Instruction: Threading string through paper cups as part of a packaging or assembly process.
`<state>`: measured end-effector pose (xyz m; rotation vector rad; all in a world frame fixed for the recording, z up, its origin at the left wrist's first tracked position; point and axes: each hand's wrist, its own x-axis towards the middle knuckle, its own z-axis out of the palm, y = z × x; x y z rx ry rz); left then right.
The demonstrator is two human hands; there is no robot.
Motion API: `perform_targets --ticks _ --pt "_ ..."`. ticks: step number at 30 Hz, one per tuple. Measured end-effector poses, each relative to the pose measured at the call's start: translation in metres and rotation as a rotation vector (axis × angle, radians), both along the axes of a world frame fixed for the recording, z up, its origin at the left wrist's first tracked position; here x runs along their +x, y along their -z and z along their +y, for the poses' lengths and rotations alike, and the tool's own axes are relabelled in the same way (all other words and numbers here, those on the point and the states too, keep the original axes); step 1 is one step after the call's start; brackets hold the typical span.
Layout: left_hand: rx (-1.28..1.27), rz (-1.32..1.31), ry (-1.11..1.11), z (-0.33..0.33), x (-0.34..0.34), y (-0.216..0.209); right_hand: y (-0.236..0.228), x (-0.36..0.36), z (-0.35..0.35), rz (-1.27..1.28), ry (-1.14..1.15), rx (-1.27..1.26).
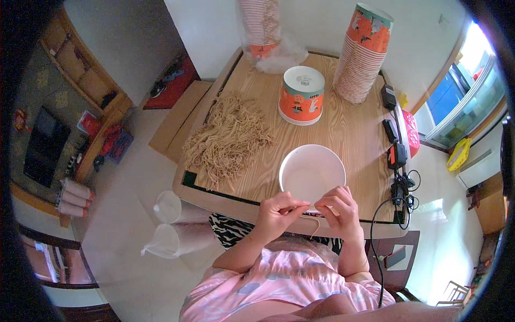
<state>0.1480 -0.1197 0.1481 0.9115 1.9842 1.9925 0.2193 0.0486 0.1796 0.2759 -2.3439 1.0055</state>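
Observation:
A white-lined paper bucket (pixel 313 169) lies tilted at the table's near edge, its open mouth facing up toward me. At its near rim, my left hand (pixel 283 210) and my right hand (pixel 340 208) pinch with thumbs and forefingers almost touching. A thin tan cord (pixel 315 229) passes between the fingertips, and one end hangs below them. The fingers partly cover the cord and the rim. To the left on the table spreads a loose heap of the same tan cords (pixel 228 138). Behind the bucket, an orange and green paper bucket (pixel 301 99) stands upside down.
Tall stacks of nested paper buckets stand at the table's back right (pixel 363 59) and back left (pixel 261 24), the latter with a clear plastic bag (pixel 281 56). Power adapters and black cables (pixel 397 155) line the right edge. Bagged bucket stacks (pixel 177 240) lie on the floor at left.

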Motion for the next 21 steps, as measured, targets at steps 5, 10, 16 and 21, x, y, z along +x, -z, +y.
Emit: perform_targets --ticks 5,10,16,21 --pt "-0.012 0.014 -0.012 0.001 0.003 0.001 0.006 0.001 -0.002 -0.095 -0.046 -0.057" --pt "0.007 0.011 -0.021 0.004 0.005 0.003 0.008 -0.004 -0.013 -0.132 -0.034 -0.114" --pt "-0.027 0.036 -0.031 0.005 0.007 0.002 0.020 -0.006 -0.014 -0.207 -0.049 -0.092" --pt "0.186 -0.355 -0.081 0.008 0.005 0.009 0.023 -0.007 -0.030 -0.168 0.031 -0.804"
